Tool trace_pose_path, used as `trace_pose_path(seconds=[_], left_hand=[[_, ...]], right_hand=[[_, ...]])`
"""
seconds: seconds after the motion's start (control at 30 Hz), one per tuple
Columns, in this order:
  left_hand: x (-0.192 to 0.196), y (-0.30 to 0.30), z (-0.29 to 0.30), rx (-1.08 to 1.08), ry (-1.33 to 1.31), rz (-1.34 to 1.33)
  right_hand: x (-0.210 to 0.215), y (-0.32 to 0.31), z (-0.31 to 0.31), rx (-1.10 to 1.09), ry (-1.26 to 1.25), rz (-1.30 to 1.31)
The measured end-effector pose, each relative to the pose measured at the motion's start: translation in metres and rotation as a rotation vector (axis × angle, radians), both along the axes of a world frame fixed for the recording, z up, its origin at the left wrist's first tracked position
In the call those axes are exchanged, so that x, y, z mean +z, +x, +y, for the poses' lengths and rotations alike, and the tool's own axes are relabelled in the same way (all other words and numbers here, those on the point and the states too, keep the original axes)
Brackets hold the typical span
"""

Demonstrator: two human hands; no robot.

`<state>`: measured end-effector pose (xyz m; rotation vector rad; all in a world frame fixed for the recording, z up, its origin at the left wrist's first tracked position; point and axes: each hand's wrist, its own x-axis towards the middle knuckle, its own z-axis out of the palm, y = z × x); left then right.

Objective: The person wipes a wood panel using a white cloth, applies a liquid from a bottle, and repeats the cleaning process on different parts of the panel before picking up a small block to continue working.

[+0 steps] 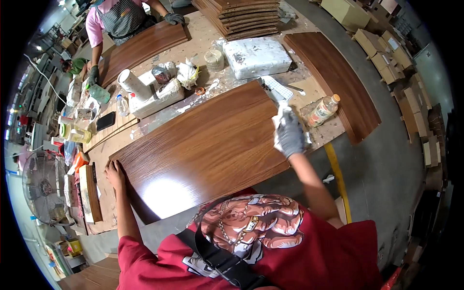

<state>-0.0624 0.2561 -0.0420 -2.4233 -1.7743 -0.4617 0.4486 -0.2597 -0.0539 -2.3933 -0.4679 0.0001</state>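
A long brown wood-grain board (208, 140) lies slanted across the table in front of me, a bright glare on its near left part. My bare left hand (115, 175) holds the board's left end, fingers bent at its edge. At the opposite end, my right hand (290, 133) wears a grey glove and grips a crumpled white cloth (279, 140) against the board's edge. Its fingertips are partly hidden by the cloth. Just right of that glove stands a plastic bottle (324, 110) with an orange cap.
A second brown board (338, 82) lies along the table's right side. Beyond mine sit a white foam box (256, 57), a tub (214, 60), a white cup (133, 83) and a phone (106, 121). Across the table, a gloved co-worker (123, 21) handles another board (140, 52). Boards are stacked behind (246, 19).
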Motion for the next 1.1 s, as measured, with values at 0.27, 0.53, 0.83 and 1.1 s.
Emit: trace_pose_path(seconds=[0.27,0.53,0.83,1.1], left_hand=[[-0.013,-0.048,0.028,-0.011,-0.040,-0.077],[0.001,-0.104,-0.054,-0.182,-0.439,-0.623],[-0.028,-0.173,-0.096,-0.177,-0.313,-1.077],[0.132,-0.031,-0.184,-0.226,-0.381,-1.152]], right_hand=[[0.031,0.022,0.018,0.093,-0.040,0.273],[0.057,-0.007,-0.024,-0.020,0.366,0.262],[0.032,-0.098,-0.108,-0.182,0.881,0.312],[0.008,-0.195,-0.232,-0.684,1.288,0.415]])
